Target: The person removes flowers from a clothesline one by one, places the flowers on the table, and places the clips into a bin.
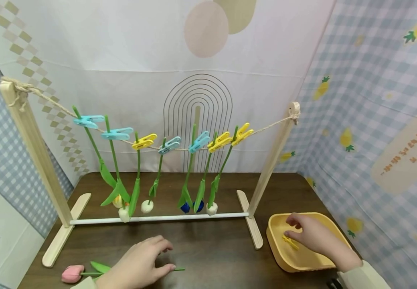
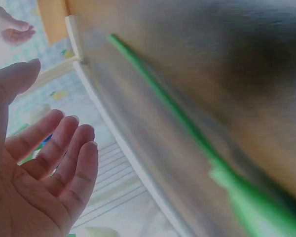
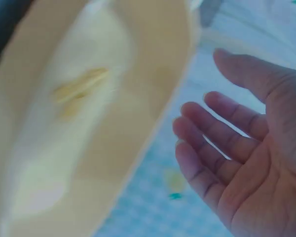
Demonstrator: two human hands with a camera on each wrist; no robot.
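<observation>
My left hand (image 1: 140,261) hovers over the table with relaxed, slightly bent fingers and nothing in them. Beneath it lies a pink artificial tulip (image 1: 73,274); its green stem (image 2: 163,98) shows bare in the left wrist view, and the hand hides its middle in the head view. Over the yellow basket (image 1: 278,257), my right hand (image 1: 314,237) is held with fingers loosely apart, empty. Inside the basket is a yellow clothespin (image 1: 290,242), just below the right fingertips; it looks blurred in the right wrist view.
A wooden rack with a left post (image 1: 37,156), right post (image 1: 271,160) and white bar (image 1: 190,218) stands across the table. From its twine (image 1: 270,126), several tulips hang upside down by blue clothespins (image 1: 117,133) and yellow clothespins (image 1: 219,141). Patterned cloth (image 1: 367,100) surrounds the table.
</observation>
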